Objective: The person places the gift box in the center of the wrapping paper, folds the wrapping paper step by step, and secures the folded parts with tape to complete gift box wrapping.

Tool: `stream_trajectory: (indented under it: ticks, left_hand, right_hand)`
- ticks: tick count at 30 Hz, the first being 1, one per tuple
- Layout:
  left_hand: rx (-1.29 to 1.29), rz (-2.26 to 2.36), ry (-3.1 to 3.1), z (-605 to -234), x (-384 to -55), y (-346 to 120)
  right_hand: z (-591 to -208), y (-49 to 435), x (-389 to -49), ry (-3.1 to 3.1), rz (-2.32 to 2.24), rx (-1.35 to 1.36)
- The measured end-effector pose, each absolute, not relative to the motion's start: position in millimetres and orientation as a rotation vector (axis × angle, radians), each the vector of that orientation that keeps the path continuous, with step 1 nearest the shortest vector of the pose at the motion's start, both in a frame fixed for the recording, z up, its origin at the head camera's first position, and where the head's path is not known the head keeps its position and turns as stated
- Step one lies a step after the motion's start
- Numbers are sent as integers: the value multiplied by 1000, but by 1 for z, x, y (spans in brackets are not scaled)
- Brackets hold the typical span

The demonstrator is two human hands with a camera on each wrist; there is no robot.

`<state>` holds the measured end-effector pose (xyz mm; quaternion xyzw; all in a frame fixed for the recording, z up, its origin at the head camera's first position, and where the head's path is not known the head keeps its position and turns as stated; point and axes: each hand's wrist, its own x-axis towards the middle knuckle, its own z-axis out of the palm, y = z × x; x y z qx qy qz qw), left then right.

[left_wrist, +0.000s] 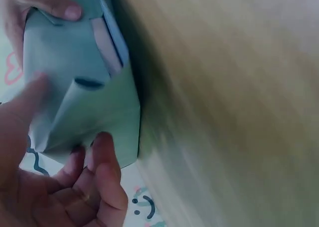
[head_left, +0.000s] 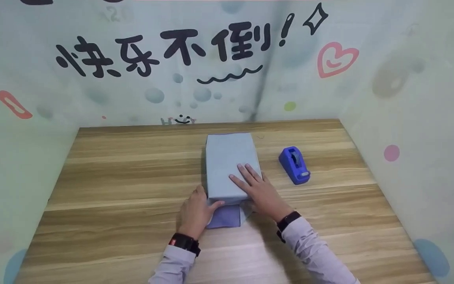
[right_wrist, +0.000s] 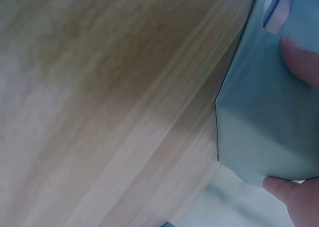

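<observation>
A box wrapped in pale blue paper (head_left: 231,165) lies on the wooden table, with its near end only partly covered. From that end a purple-blue flap (head_left: 225,217) sticks out towards the person, and pale paper shows beside it. At the near left corner, the left hand (head_left: 196,209) holds the paper, its thumb over the end and its curled fingers along the side. A loose fold (left_wrist: 84,107) stands out there in the left wrist view. Spread, straight fingers of the right hand (head_left: 260,191) rest on the top, while its thumb (right_wrist: 301,62) touches the end paper.
To the right of the box stands a blue tape dispenser (head_left: 294,165) with a roll in it. The wooden table (head_left: 132,177) meets printed cloth walls (head_left: 132,94) at the back and both sides.
</observation>
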<state>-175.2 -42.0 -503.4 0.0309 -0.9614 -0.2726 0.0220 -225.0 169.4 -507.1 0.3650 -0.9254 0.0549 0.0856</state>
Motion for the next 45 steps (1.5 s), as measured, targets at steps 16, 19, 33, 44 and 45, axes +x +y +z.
stream_trajectory:
  ticks: [16, 19, 33, 44, 45]
  left_hand:
    - [-82, -1308, -2870, -507, -163, -52]
    - [-296, -1489, -2819, -511, -162, -55]
    - [-646, -1435, -2876, -521, -161, -54]
    - [-676, -1443, -2881, -518, -160, -71]
    - [-727, -1437, -2890, -518, -162, -70]
  right_hand:
    - [-511, 169, -224, -2729, 208, 1097]
    - [-511, 169, -224, -2732, 206, 1089]
    - [-512, 169, -229, -2624, 112, 1145]
    - [-503, 163, -238, -2579, 73, 1320]
    - [-502, 163, -239, -2578, 69, 1342]
